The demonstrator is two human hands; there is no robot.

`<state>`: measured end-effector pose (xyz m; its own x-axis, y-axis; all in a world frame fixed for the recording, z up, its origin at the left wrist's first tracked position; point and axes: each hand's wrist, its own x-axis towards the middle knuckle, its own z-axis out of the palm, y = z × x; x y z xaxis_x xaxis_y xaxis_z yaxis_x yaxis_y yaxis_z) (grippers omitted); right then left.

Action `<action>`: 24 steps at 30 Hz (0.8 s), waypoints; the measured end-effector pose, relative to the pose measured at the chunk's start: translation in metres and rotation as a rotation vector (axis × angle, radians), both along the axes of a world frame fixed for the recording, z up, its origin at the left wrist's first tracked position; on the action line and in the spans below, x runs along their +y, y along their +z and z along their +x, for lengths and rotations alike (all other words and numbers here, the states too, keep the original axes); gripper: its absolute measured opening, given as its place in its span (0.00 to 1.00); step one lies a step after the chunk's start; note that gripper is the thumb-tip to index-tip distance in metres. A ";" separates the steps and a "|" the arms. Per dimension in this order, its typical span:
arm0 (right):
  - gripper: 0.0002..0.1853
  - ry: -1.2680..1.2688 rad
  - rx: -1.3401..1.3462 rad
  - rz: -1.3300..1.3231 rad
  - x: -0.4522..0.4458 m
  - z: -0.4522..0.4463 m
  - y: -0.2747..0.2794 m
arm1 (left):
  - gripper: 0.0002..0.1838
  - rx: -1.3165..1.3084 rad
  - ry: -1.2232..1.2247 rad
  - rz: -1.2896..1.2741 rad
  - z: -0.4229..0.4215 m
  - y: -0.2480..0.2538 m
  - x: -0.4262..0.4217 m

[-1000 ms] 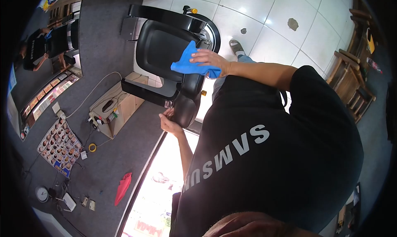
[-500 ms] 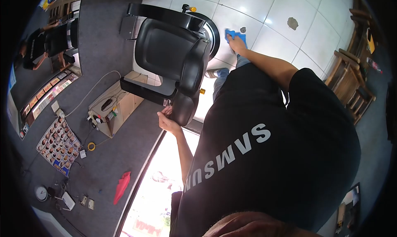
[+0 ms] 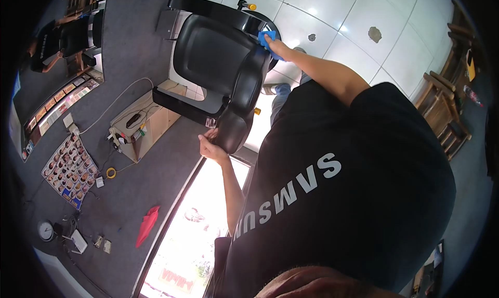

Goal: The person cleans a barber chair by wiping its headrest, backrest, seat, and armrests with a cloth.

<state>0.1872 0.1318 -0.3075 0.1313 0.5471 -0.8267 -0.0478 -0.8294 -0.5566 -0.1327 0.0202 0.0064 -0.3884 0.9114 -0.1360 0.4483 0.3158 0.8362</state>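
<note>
A black padded barber chair [image 3: 210, 48] stands in front of me, seen from above with its armrests to either side. My right hand [image 3: 274, 44] is closed on a blue cloth [image 3: 267, 38], which lies against the chair's side near the end of one armrest [image 3: 218, 12]. At the chair's headrest [image 3: 232, 133], my left hand [image 3: 212, 146] grips the edge. Its fingertips are partly hidden behind the padding.
A wooden cabinet [image 3: 140, 122] with cables stands beyond the chair. A mirror [image 3: 57, 53] hangs on the grey wall [image 3: 127, 38]. Wooden chairs [image 3: 442, 111] stand at the right. Below the left arm is a bright glass door [image 3: 189, 235]. White tiles [image 3: 343, 48] cover the floor.
My right hand has brought the blue cloth leftward, from over the floor tiles to the chair's side. The left hand stays at the headrest. The whole view has shifted slightly.
</note>
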 end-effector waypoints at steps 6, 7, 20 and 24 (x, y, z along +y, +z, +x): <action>0.48 -0.175 0.261 0.093 -0.039 0.020 0.083 | 0.32 0.019 -0.020 0.022 -0.003 -0.004 0.001; 0.48 -0.122 0.236 0.122 -0.045 0.020 0.094 | 0.32 0.017 -0.021 0.024 -0.005 -0.004 0.001; 0.57 0.282 -0.125 0.139 -0.010 0.009 0.067 | 0.32 0.040 -0.031 0.023 0.000 -0.001 0.004; 0.51 0.261 0.009 0.177 -0.034 0.017 0.162 | 0.32 0.043 -0.047 0.028 -0.005 -0.005 0.002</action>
<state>0.2038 0.0979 -0.1456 -0.0392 0.6966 -0.7164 0.1484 -0.7049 -0.6936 -0.1372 0.0226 0.0012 -0.3499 0.9320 -0.0942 0.4976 0.2701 0.8243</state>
